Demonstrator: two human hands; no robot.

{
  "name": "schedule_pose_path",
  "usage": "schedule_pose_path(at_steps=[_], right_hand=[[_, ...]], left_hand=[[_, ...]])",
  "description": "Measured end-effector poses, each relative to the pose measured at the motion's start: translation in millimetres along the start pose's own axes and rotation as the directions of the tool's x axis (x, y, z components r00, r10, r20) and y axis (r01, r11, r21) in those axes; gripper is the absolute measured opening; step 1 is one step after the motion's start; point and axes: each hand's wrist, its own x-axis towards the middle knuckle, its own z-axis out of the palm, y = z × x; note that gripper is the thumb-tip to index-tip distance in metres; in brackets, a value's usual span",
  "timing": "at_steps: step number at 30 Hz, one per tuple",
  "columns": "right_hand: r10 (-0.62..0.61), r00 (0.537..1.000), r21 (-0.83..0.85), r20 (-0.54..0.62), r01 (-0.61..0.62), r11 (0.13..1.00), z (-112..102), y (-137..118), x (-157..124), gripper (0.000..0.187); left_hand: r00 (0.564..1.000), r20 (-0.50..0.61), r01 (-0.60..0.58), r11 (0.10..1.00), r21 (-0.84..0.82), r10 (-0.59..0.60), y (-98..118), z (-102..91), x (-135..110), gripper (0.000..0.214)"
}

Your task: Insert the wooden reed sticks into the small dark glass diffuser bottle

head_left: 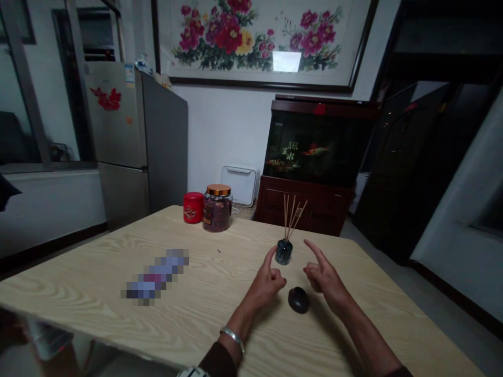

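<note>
Your left hand (268,281) and right hand (324,277) are apart above the surface (78,293). Each has its index finger pointing forward and its other fingers loosely curled, and neither is clamped on anything. Just ahead of the gap between them stands a small dark glass diffuser bottle (283,252), with its wooden reeds (291,220) fanning upward. Your left index fingertip (274,250) comes close to the bottle without touching it. A dark round object (298,300), too dark to identify, lies between your hands and slightly nearer you.

So far, neither hand holds anything, the reeds stand in the bottle, and the jar is closed. That glass jar (217,213), well ahead of your left hand, is packed with dried reddish petals under its gold-coloured lid (218,189). A red tin (193,207) stands just beside it, its contents hidden.
</note>
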Motion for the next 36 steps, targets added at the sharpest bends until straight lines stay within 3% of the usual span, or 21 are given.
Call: schedule_pose_path(at_steps=[4, 7, 9, 11, 14, 23, 36], right_hand=[[-0.136, 0.988, 0.347, 0.068, 0.105, 0.932, 0.5, -85.3, -8.1, 0.088], [-0.254, 0.963, 0.474, 0.09, 0.183, 0.861, -0.1, -133.6, -11.3, 0.087], [-0.311, 0.947, 0.512, 0.079, 0.229, 0.828, 0.5, -153.9, -14.7, 0.085], [-0.342, 0.938, 0.537, 0.063, 0.257, 0.803, 1.9, -163.6, -18.5, 0.085], [-0.34, 0.938, 0.592, 0.067, 0.237, 0.771, 4.7, -157.0, -24.3, 0.085], [-0.299, 0.949, 0.772, 0.096, 0.119, 0.625, 8.5, -80.1, -32.3, 0.087], [-0.288, 0.952, 0.804, 0.104, 0.09, 0.588, 4.7, -77.6, -24.2, 0.083]], left_hand=[[0.974, 0.152, -0.128, 0.964, -0.235, 0.166, 87.7, 3.3, -5.6, 0.099], [0.933, 0.2, -0.206, 0.9, -0.383, 0.298, 148.7, 6.4, -7.6, 0.099], [0.905, 0.211, -0.25, 0.862, -0.44, 0.37, 177.3, 9.9, -9.2, 0.1], [0.882, 0.209, -0.282, 0.828, -0.485, 0.423, 192.9, 14.1, -11.0, 0.1], [0.861, 0.209, -0.287, 0.783, -0.552, 0.463, 190.5, 19.4, -14.0, 0.099], [0.893, 0.237, -0.149, 0.747, -0.648, 0.384, 117.3, 21.2, -22.9, 0.104], [0.909, 0.198, -0.144, 0.724, -0.675, 0.366, 105.0, 12.6, -15.7, 0.099]])
